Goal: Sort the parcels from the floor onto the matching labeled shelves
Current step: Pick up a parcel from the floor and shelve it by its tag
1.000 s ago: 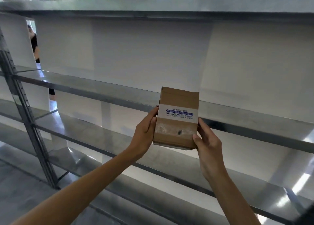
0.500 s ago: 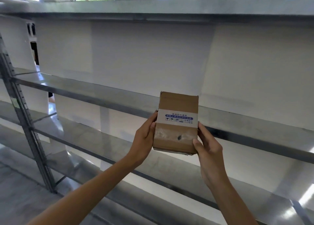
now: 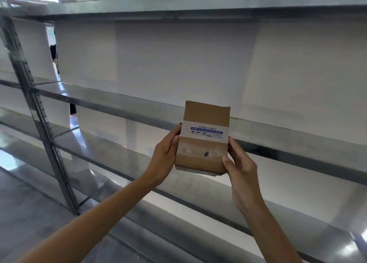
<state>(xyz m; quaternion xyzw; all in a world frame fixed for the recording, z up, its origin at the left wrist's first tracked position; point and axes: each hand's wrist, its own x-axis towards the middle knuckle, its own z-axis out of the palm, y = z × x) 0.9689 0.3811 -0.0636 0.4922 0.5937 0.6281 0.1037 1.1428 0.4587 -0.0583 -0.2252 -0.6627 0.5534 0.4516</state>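
While the left hand (image 3: 165,157) and right hand (image 3: 241,170) clasp the small brown cardboard parcel (image 3: 204,137) by its side edges, upright before the grey metal shelf (image 3: 119,102), its white printed label band (image 3: 204,132) faces the wearer, probably for matching.

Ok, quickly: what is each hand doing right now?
Left hand: holding the cardboard parcel by its left edge.
Right hand: holding the same parcel by its right edge.

Upright taped brown parcel (image 3: 204,137), aloft
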